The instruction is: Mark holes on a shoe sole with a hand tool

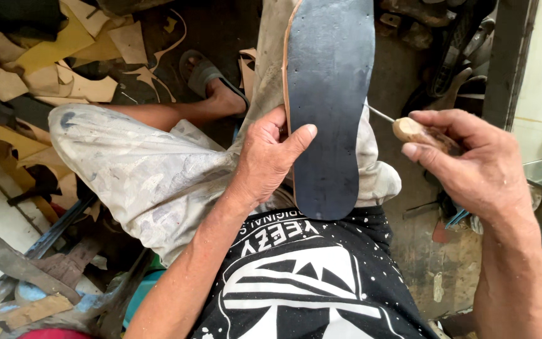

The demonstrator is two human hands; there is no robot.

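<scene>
Hands at work on a dark shoe sole, one steadying it, one gripping an awl.

Left hand is clamped on the near left edge of the dark shoe sole, thumb across its face; the sole rests on the person's lap and knee, its long axis running away from the body. Right hand is closed around a wooden-handled awl, whose thin metal point aims leftward at the sole's right edge, just beside it. The two hands sit apart, the sole between them. Tan leather scraps litter the floor at left, beside a sandalled foot. No packages or signs show.
</scene>
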